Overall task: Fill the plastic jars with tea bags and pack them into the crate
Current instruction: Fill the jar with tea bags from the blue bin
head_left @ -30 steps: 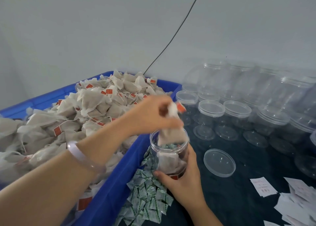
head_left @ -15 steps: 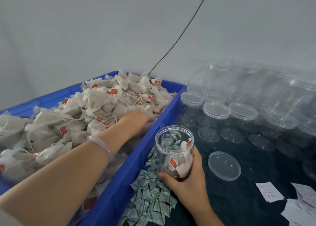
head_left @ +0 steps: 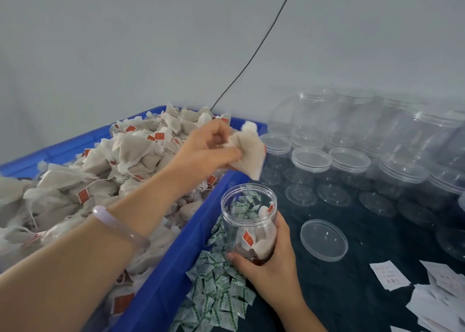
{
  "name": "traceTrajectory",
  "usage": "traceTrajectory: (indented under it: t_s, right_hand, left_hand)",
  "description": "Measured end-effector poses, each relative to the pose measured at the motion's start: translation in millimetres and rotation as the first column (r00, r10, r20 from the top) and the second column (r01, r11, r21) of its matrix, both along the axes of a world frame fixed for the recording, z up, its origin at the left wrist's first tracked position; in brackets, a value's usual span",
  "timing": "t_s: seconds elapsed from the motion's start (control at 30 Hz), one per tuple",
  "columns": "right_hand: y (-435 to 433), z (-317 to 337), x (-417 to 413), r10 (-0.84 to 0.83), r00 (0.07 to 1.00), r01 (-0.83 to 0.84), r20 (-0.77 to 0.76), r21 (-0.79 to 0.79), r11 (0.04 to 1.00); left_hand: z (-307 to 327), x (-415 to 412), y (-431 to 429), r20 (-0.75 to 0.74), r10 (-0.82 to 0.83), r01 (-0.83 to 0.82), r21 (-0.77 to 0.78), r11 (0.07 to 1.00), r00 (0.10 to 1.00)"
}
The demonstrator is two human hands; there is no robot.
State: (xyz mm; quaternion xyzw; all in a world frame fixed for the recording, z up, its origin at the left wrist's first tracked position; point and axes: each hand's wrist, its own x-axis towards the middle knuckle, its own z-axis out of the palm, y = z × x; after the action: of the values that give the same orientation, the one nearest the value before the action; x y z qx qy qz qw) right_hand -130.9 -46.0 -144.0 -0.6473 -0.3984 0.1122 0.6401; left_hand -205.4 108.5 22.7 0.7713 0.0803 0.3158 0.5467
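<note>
Left hand (head_left: pixel 208 150) clutches several tea bags (head_left: pixel 249 155) above the open jar (head_left: pixel 249 218), which my right hand (head_left: pixel 271 263) grips beside the blue crate (head_left: pixel 176 243). I judge it early: few bags inside, lid (head_left: pixel 324 240) off, rows of empty jars (head_left: pixel 312 160) waiting.

On the left wrist sits a single bangle (head_left: pixel 120 227), a thick, smooth, rounded ring of pale lilac-pink, translucent and glossy, with soft highlights along its curve, at about 8 o'clock in the head view. Both forearms are bare right up to the edge of the view, the left one reaching from 8 o'clock to the left hand (head_left: pixel 214 150) near the centre, the right one from 5 o'clock to the right hand (head_left: pixel 271 263). The thumbnail that shows on the right hand looks short.
</note>
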Motion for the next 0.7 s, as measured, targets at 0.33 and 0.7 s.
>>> traceTrajectory:
  t_s: [0.33,0.7]
  right_hand:
    - [1,-1,0,-0.021,1.0,0.021,0.011,0.008,1.0]
    - [-1,0,0,-0.028,1.0,0.028,0.015,-0.005,1.0]
  left_hand:
    - [-18,8,24,-0.218,0.427,-0.181,0.673,0.717,0.878]
    - [-50,7,77,-0.257,0.823,0.024,0.958,0.284,0.507]
